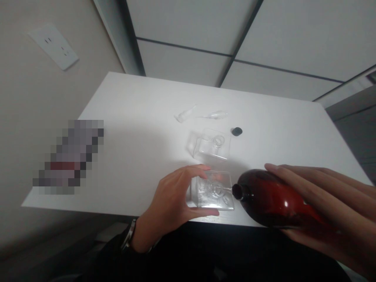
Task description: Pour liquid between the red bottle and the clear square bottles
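My left hand (173, 192) grips a clear square bottle (225, 201) near the table's front edge, thumb on the near side and fingers on the far side. The bottle stands upright with its round mouth facing up. My right hand (320, 196) is wrapped round a dark red-brown bottle (282, 201), tilted so that its uncapped neck points left at the clear bottle's mouth. A thin clear stream seems to run between the two openings. Just beyond stands a second clear square bottle (202, 147), its mouth uncovered.
A black cap (237, 131) lies to the right of the second clear bottle. Two clear plastic pieces (216, 114) lie farther back on the white table (135, 102). At the left edge is a pixelated object (70, 156). A wall with a socket (54, 46) borders the left side.
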{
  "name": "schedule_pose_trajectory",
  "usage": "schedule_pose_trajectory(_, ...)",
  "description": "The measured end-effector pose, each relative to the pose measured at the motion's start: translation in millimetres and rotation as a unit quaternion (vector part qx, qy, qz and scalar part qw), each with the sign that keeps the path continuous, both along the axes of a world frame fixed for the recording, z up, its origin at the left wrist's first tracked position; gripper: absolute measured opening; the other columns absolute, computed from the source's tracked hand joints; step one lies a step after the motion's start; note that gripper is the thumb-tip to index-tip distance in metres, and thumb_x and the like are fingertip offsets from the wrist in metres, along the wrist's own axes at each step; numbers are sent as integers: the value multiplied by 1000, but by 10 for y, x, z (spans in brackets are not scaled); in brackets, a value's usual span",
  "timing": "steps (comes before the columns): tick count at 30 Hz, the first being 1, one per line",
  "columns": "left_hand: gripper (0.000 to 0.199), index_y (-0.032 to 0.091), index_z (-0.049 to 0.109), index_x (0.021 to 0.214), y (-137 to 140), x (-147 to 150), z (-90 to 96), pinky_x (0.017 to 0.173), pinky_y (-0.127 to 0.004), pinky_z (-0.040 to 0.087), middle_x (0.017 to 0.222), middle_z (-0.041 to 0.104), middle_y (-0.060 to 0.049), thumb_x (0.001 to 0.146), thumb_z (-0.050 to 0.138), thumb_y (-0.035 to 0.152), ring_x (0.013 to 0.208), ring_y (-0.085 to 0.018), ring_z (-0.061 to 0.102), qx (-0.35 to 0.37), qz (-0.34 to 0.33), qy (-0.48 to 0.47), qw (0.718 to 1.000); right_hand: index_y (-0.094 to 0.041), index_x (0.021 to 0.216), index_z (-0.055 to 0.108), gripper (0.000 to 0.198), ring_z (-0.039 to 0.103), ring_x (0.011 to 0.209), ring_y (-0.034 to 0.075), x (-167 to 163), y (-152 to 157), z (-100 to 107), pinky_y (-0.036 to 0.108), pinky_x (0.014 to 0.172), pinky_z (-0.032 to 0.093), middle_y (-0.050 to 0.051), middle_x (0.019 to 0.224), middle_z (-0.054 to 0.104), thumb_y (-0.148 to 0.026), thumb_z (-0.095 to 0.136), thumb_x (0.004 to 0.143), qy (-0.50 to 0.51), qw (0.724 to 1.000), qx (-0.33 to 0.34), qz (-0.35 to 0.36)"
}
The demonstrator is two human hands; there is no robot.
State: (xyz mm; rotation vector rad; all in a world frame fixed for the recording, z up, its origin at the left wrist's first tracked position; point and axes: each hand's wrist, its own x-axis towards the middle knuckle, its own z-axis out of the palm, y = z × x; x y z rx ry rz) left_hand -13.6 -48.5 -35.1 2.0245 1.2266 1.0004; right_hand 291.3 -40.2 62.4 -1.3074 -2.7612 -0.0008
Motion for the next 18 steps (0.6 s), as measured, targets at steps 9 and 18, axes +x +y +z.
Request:
schedule_pose_trajectory(9,74,28,51,119,-7,-15,-20,102,-40,62,132,76,-6,65,101,42,119,-27,76,10,4,14,1000,-40,170,24,71,75,112,40,3,-5,22,55,78,66,9,143,68,-39,49,103,-9,1000,15,18)
schedule_pose_trajectory(18,78,31,50,128,-24,-11,-50,98,-41,64,130,77,-4,67,99,39,114,-28,78,12,17,13,1000,-29,171,24,70,77,108,33,-21,30,40,45,76,69,11,138,71,-38,47,106,-18,996,62,69)
